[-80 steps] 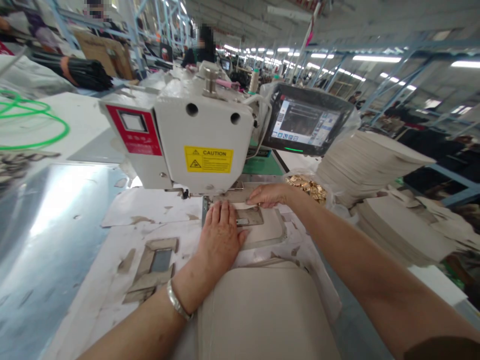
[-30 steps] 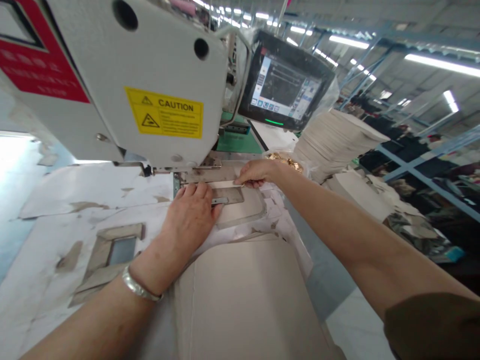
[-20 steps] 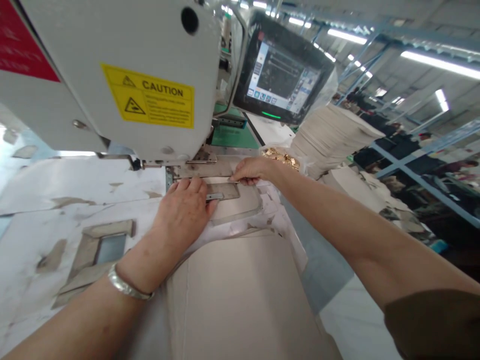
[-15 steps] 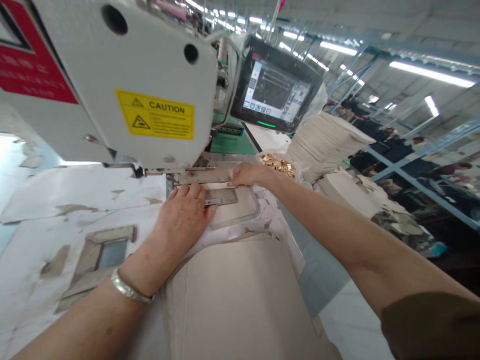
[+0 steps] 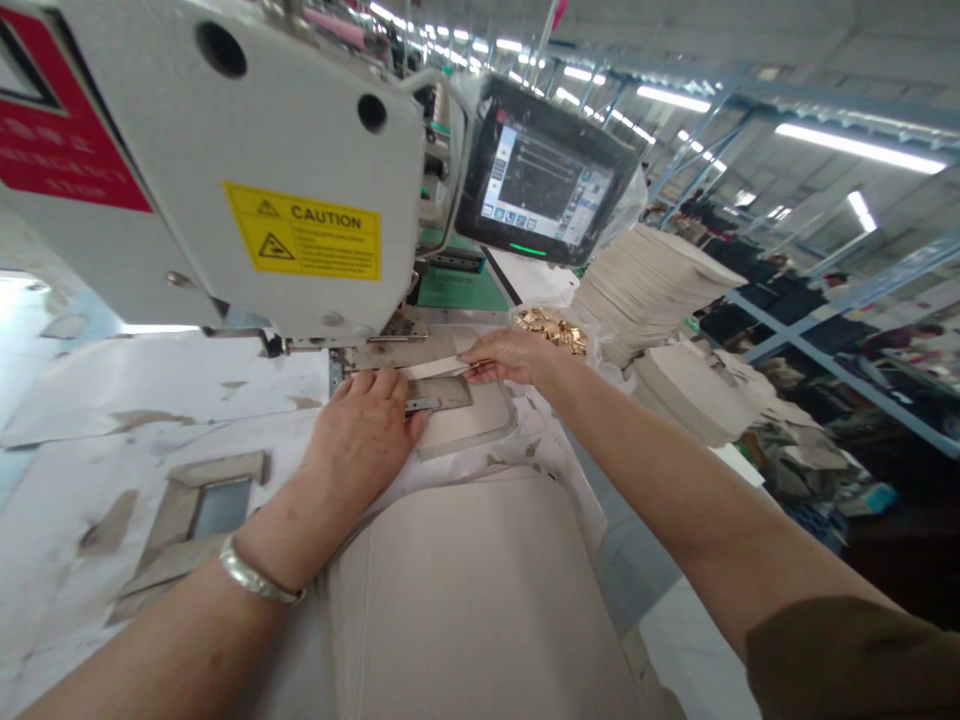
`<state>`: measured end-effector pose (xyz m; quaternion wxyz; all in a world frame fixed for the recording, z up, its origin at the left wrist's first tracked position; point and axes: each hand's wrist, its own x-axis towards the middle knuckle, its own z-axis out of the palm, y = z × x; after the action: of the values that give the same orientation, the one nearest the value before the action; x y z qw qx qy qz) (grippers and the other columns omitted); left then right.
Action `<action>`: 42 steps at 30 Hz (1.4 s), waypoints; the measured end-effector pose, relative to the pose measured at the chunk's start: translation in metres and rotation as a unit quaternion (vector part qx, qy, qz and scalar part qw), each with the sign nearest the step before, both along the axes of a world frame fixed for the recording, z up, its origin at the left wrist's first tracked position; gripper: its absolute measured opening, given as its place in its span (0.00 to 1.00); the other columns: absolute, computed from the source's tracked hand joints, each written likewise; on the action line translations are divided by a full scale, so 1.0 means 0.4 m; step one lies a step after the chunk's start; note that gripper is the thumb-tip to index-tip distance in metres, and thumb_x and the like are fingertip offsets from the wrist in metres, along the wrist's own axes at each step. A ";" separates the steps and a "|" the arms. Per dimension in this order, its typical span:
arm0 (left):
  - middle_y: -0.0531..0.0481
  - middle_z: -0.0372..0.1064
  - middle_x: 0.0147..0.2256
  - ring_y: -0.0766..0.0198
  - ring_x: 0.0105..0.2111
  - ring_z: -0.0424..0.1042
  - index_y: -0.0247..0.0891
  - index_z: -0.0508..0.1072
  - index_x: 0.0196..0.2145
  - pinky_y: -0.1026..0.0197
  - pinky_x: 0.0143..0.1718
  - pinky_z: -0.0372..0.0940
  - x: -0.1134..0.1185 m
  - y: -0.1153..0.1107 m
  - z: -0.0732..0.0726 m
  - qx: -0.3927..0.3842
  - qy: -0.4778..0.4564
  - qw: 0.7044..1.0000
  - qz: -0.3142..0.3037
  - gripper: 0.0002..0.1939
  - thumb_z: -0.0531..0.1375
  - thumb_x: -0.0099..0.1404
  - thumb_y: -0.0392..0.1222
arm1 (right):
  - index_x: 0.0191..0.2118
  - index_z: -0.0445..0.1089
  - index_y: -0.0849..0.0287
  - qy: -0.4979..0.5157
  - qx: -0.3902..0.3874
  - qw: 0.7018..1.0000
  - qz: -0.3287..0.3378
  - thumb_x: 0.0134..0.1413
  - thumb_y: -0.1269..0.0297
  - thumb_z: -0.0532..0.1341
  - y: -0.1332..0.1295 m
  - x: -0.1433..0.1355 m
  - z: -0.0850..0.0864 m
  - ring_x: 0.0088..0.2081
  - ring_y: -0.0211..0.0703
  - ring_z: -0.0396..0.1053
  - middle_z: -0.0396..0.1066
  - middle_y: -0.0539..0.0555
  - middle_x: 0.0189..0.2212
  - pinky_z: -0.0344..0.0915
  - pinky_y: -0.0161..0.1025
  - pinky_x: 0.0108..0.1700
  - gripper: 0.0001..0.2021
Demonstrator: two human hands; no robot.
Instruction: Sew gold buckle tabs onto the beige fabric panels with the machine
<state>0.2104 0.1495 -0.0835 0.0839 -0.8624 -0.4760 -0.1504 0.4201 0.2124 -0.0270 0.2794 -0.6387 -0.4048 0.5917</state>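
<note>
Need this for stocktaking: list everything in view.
Machine: one, grey, upper left
Labels: two, yellow, red, machine
Screen: one, black, upper centre
Strip: one, beige, centre
Plate: one, brownish, centre
Pieces: many, gold, right of centre
Panels: many, beige, right and bottom centre
Paper: several, white, tabletop
Frame: one, beige, left
Rails: several, blue, right
Lights: several, white, ceiling
Bracelet: one, silver, left wrist
Sleeve: one, olive, right arm
Left hand: one, beside plate
Right hand: one, holding strip
</note>
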 end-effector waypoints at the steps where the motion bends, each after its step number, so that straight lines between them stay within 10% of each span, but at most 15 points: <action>1: 0.36 0.70 0.44 0.45 0.47 0.67 0.29 0.70 0.46 0.49 0.47 0.62 0.000 0.000 0.000 0.000 0.001 1.000 -0.001 0.19 0.52 0.68 0.48 | 0.24 0.65 0.66 -0.007 -0.002 1.000 -0.006 0.52 0.82 0.64 0.001 0.001 -0.006 0.21 0.33 0.69 0.69 0.49 0.18 0.73 0.32 0.30 0.11; 14: 0.36 0.70 0.45 0.45 0.47 0.66 0.30 0.70 0.47 0.49 0.48 0.61 0.001 0.003 -0.002 0.000 0.006 1.000 0.002 0.19 0.52 0.68 0.48 | 0.26 0.63 0.64 -0.061 -0.018 0.995 -0.070 0.55 0.82 0.62 -0.010 -0.028 -0.014 0.19 0.31 0.67 0.67 0.48 0.17 0.71 0.29 0.27 0.11; 29: 0.36 0.69 0.47 0.45 0.49 0.66 0.28 0.70 0.49 0.49 0.50 0.62 0.004 -0.002 0.002 -0.006 0.019 1.000 0.003 0.20 0.52 0.68 0.48 | 0.20 0.61 0.62 -0.267 0.025 0.963 0.013 0.52 0.74 0.68 -0.016 -0.050 -0.007 0.13 0.30 0.60 0.60 0.44 0.10 0.65 0.28 0.19 0.16; 42: 0.38 0.70 0.48 0.48 0.50 0.68 0.29 0.69 0.50 0.50 0.53 0.64 0.054 0.008 0.027 -0.067 0.003 0.998 -0.017 0.17 0.53 0.68 0.40 | 0.21 0.61 0.62 -0.183 0.012 0.983 0.011 0.44 0.73 0.73 -0.007 -0.028 -0.016 0.14 0.31 0.62 0.62 0.44 0.10 0.68 0.29 0.19 0.17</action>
<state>0.2321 0.1529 -0.0727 0.0250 -0.8745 -0.4698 -0.1175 0.4088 0.2095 -0.0335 0.2018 -0.7281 -0.4634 0.4630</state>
